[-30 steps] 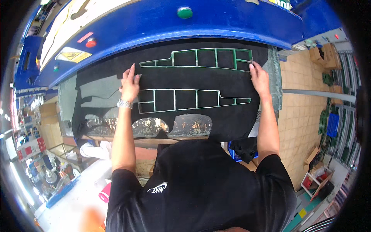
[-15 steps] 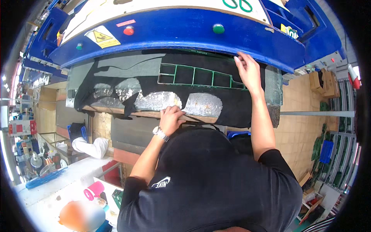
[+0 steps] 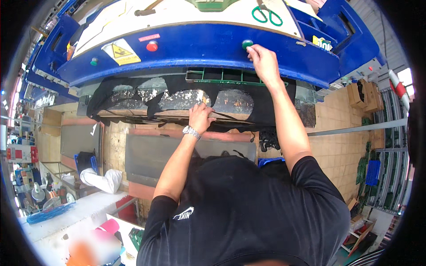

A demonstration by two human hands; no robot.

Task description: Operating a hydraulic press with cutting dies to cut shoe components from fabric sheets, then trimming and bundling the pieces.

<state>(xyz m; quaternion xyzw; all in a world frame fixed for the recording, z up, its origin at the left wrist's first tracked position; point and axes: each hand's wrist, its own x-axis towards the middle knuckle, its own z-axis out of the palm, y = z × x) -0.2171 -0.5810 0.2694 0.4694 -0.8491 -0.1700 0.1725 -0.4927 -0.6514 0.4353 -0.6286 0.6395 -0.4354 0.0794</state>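
Right hand (image 3: 266,64) raised to the green button (image 3: 247,44) on the front of the blue beam (image 3: 191,52). My judgement on doing this well: meet the button squarely with the fingertips, and keep the left hand (image 3: 201,119) out of the gap below the beam.

Right fingers: bent and gathered, tips at the button's lower rim, nothing seen in their grip; cannot tell whether the button is pushed in. Left fingers: bent onto the wooden near edge (image 3: 173,114) of the bed, thumb apart to the right; cannot tell whether they pinch the black sheet (image 3: 262,106).

Sheet covers much of the bed, with cut-out gaps. Green metal frame (image 3: 222,81) lies near the beam, the right arm crossing before its end.

Farther out: red button (image 3: 151,46), then green-handled scissors (image 3: 268,12) on the white top.
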